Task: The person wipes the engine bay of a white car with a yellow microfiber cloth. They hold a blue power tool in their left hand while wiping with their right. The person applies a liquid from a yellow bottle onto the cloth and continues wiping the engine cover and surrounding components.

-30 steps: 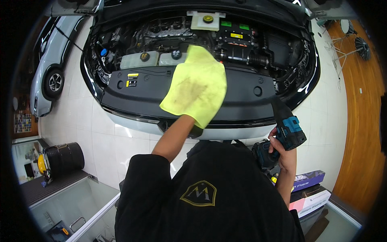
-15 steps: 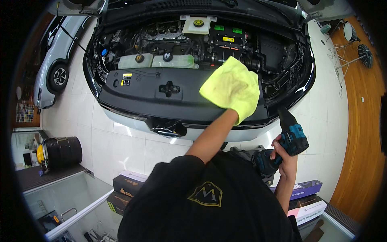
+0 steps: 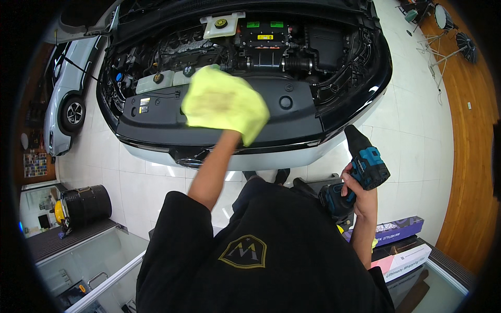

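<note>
A yellow-green microfiber cloth (image 3: 224, 104) drapes over my left hand (image 3: 230, 137), hiding the fingers; only the wrist shows below it. The cloth has a darker smudge in its middle and is over the black plastic panel (image 3: 297, 117) at the front of a car's open engine bay. It covers part of a translucent tank (image 3: 152, 82) behind the panel. In my right hand (image 3: 359, 189) is a blue and black cordless blower (image 3: 371, 169), its dark nozzle angled up toward the car's front right corner. The fingers are wrapped round its handle.
Behind the panel lie a white reservoir with a black cap (image 3: 222, 27) and a black air box (image 3: 326, 47). A silver car (image 3: 73, 88) stands at left, near a black drum (image 3: 88, 206). Boxes (image 3: 402, 232) sit on the glass counter, lower right.
My left hand has swept the cloth leftward across the panel. The view has shifted, with the car appearing farther left and higher. The blower stays in my right hand.
</note>
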Demonstrator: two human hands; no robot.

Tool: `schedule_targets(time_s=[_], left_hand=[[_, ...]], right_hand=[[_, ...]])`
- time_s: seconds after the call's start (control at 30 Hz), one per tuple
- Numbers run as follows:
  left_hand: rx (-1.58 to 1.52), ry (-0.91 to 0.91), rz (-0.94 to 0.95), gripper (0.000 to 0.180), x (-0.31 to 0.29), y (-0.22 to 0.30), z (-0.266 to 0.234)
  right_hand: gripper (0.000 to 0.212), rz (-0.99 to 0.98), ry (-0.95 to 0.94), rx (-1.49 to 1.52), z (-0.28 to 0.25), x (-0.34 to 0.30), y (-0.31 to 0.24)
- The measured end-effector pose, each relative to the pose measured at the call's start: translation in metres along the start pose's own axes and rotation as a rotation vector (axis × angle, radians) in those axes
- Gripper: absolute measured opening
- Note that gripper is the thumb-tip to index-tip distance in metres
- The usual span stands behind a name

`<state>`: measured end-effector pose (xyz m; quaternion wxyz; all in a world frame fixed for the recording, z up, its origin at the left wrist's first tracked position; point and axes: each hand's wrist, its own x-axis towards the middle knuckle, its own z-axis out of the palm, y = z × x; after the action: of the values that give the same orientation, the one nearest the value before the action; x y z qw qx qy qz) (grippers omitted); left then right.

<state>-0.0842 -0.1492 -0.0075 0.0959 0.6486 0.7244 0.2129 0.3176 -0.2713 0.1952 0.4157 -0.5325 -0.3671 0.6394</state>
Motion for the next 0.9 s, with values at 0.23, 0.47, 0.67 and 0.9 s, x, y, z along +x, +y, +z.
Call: schedule_targets(time_s=[0.23,0.47,0.67,0.9], left_hand=[[-1.057,-0.123,0.137,0.052,-0.055,0.143,0.066],[0.044,-0.238,0.084,0.05,-0.143,-0.101,-0.149],[-0.278,-0.345,0.426,0.05,-0.103,-0.079,-0.086],[-0.378,-0.125,0.588,0.051,-0.042,0.138,0.034]], right_hand=[[0.032,0.011,-0.063,0.053,0.0,0.014,0.003],[0.032,0.0,-0.064,0.067,-0.006,0.015,0.008],[0.029,0.012,-0.005,0.056,-0.021,0.021,0.013],[0.027,0.001,-0.018,0.034,-0.002,0.021,0.008]])
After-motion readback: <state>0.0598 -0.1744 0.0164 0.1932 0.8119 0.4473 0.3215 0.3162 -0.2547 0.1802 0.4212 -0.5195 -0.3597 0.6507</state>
